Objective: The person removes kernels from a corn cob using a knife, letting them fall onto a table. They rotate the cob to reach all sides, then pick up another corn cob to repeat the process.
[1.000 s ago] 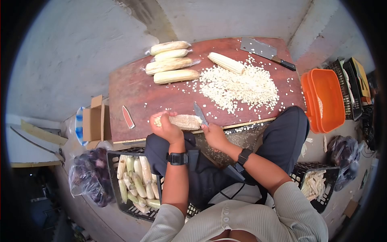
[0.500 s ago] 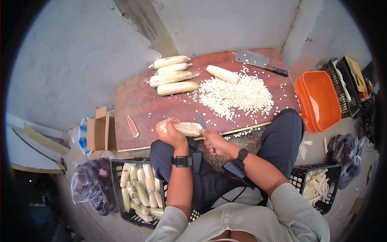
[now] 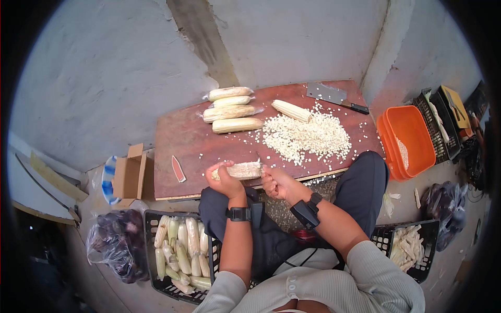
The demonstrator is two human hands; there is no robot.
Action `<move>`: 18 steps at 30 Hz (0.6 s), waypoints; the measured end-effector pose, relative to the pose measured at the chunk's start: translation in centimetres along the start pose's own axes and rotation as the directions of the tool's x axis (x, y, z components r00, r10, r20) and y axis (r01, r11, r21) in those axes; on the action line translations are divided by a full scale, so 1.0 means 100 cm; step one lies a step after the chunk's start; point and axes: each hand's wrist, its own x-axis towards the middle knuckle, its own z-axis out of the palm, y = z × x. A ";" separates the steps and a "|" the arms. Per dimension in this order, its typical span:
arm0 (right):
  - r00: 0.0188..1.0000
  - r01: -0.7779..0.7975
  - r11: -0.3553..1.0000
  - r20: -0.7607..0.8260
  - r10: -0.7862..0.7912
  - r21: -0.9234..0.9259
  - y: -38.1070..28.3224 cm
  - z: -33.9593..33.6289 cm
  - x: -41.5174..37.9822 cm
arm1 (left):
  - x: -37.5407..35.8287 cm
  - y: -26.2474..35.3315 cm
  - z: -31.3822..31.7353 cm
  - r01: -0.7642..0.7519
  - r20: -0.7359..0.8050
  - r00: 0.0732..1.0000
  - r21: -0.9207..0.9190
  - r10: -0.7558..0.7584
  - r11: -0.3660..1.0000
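A partly stripped corn cob (image 3: 246,170) lies sideways near the table's front edge, with my left hand (image 3: 227,181) wrapped round its left end. My right hand (image 3: 278,183) is closed on a knife at the cob's right end. The knife's blade (image 3: 260,163) shows only as a thin sliver, nearly edge-on, and its handle is hidden in my fingers. Beyond my hands spreads a heap of loose corn kernels (image 3: 305,136). One peeled corn cob (image 3: 291,110) rests against the heap's back edge.
Several corn cobs (image 3: 237,124), some in plastic wrap, lie at the table's (image 3: 195,141) back left. A cleaver (image 3: 327,93) lies back right, a red-and-white pointed object (image 3: 178,169) front left. Orange tubs (image 3: 417,130) stand right; crates of corn (image 3: 151,245) and husks (image 3: 434,235) flank my legs.
The knife blade has turned from a broad, visible face to a thin edge at the cob's right end. The whole view has shifted slightly, and both hands keep their holds.
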 end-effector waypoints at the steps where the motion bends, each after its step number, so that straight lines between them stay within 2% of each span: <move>1: 0.996 0.064 0.994 -0.050 -0.068 -0.084 -0.002 0.003 -0.004 | 0.002 -0.005 -0.004 -0.016 0.014 1.000 0.036 0.016 0.999; 3: 0.969 0.171 0.951 -0.134 -0.210 -0.256 -0.007 0.008 -0.016 | 0.002 -0.005 -0.008 -0.002 -0.002 1.000 0.054 0.002 0.999; 4: 0.945 0.187 0.879 -0.164 -0.283 -0.438 -0.013 0.000 -0.018 | 0.003 -0.001 -0.006 0.027 -0.030 0.999 0.033 -0.026 0.999; 5: 0.857 0.210 0.677 -0.201 -0.475 -0.705 -0.013 -0.003 -0.020 | 0.004 0.002 -0.003 0.056 -0.055 0.997 0.010 -0.055 0.998; 6: 0.740 0.158 0.408 -0.166 -0.652 -0.899 -0.011 -0.007 -0.023 | 0.005 0.002 -0.003 0.058 -0.056 0.997 0.015 -0.057 0.998; 7: 0.612 0.036 0.111 -0.066 -0.788 -0.993 -0.006 -0.011 -0.025 | 0.006 0.002 -0.005 0.062 -0.056 0.997 0.022 -0.060 0.998; 8: 0.490 -0.139 -0.174 0.086 -0.868 -0.975 -0.001 -0.014 -0.027 | 0.005 0.001 -0.006 0.067 -0.057 0.996 0.029 -0.066 0.997; 11: 0.496 -0.102 -0.476 0.370 -0.785 -0.873 0.014 -0.023 -0.032 | 0.005 -0.001 -0.003 0.058 -0.055 0.997 0.011 -0.058 0.998; 15: 0.503 -0.128 -0.582 0.454 -0.736 -0.803 0.036 -0.010 -0.042 | 0.003 0.001 -0.002 0.056 -0.034 0.998 0.041 -0.055 0.998; 18: 0.502 -0.188 -0.603 0.452 -0.737 -0.775 0.047 -0.013 -0.041 | 0.000 0.003 -0.003 0.062 -0.009 0.998 0.048 -0.062 0.997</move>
